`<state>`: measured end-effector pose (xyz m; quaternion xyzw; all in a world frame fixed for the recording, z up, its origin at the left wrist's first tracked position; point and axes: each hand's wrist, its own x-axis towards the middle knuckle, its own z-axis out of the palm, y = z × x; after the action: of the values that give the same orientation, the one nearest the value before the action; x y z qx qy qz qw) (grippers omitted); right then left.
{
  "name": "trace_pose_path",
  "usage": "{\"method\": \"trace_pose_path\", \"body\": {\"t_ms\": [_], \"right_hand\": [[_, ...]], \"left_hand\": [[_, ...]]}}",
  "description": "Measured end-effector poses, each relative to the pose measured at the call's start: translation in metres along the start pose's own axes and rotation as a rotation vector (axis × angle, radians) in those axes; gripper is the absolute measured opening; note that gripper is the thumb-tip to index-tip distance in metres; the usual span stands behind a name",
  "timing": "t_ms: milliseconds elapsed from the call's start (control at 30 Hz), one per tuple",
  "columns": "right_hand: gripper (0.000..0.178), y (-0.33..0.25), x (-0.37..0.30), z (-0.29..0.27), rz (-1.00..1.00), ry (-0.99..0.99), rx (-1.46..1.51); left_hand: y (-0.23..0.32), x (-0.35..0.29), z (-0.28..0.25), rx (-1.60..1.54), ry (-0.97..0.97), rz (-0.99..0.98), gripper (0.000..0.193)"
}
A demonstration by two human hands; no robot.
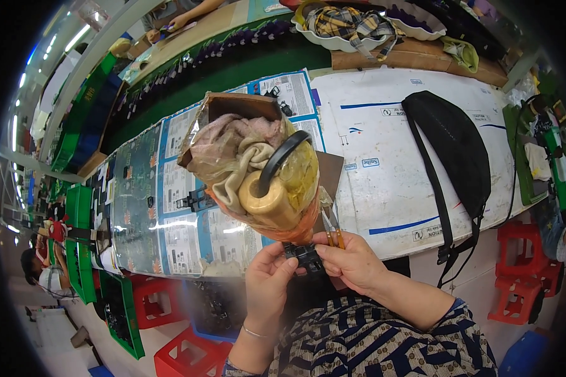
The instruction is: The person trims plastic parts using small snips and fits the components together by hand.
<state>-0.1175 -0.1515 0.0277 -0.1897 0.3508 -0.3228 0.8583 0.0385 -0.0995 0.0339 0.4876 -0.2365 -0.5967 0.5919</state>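
Note:
In front of my body, my left hand (271,275) pinches a small black plastic part (305,256) from its left side. My right hand (351,261) grips the same part from the right with thumb and fingers. Between the right fingers also sits a slim two-pronged metal tool (334,231) with orange-brown handles, its tips pointing away from me. Just beyond the hands stands a tape-wrapped holder (300,229), stuffed with pale pink and beige cloth (236,141), a light wooden cylinder (265,196) and a black curved handle (282,157). The black part's underside is hidden.
On the white board (377,138) to the right lies a black bag (449,144) with straps. Small black parts (195,200) rest on the printed sheets at left. Red stools (192,355) and a green tray (121,314) flank the table. Another person's hand (181,22) works beyond the green conveyor.

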Motion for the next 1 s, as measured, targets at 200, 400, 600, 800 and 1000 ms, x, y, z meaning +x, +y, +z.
{"method": "trace_pose_path", "body": {"t_ms": [200,400,600,800,1000], "right_hand": [[0.021,-0.0002,-0.0005,0.0035,-0.023,0.030,-0.046],[0.021,0.0009,0.0012,0.0017,-0.012,0.005,-0.060],[0.021,0.0001,0.0001,0.0038,-0.022,0.024,-0.060],[0.021,0.0004,-0.0012,0.0032,-0.017,0.023,-0.045],[0.022,0.0030,-0.0021,0.0022,0.000,-0.001,-0.029]], "left_hand": [[-0.0003,0.0002,-0.0021,-0.002,0.013,-0.002,0.026],[0.0013,-0.0002,-0.0003,-0.028,0.024,-0.006,0.024],[0.0018,0.0000,-0.0003,-0.002,0.027,-0.012,0.025],[0.0025,-0.0016,-0.0005,-0.009,0.019,-0.013,0.026],[0.0006,-0.0051,-0.0019,0.016,0.015,0.018,0.030]]}}
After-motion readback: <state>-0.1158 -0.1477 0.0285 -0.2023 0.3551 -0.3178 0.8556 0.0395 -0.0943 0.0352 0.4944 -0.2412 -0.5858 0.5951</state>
